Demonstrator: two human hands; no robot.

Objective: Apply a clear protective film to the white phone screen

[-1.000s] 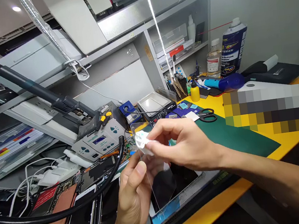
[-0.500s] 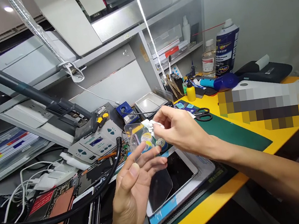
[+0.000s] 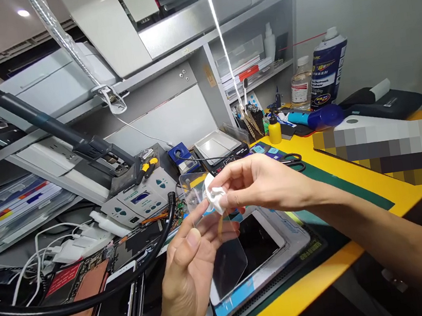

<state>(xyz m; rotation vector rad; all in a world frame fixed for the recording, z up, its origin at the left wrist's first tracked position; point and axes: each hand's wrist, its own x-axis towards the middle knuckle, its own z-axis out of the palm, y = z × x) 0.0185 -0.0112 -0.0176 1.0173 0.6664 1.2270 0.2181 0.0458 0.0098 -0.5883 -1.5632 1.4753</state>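
Note:
My left hand point(image 3: 189, 267) holds a clear screen protector point(image 3: 229, 262) by its edge, thumb at the near side and fingers behind the glass. The sheet is tilted above a white-framed device with a dark screen point(image 3: 258, 237). Pinched in the fingers of my right hand point(image 3: 265, 184) is a crumpled white wipe point(image 3: 216, 194), which lies against the upper part of the protector. The device rests on a grey and blue pad point(image 3: 233, 298), partly hidden behind the glass and my left hand.
A soldering station point(image 3: 142, 200) and a thick black hose point(image 3: 97, 300) are on the left. Behind my right hand are scissors point(image 3: 293, 163), a yellow bottle point(image 3: 274, 130) and a spray can point(image 3: 326, 70). Several dismantled devices lie left of my left hand.
My right hand has brought the wipe slightly lower over the protector, and the wipe looks more spread out. The left hand keeps its hold. The whole view has shifted a little.

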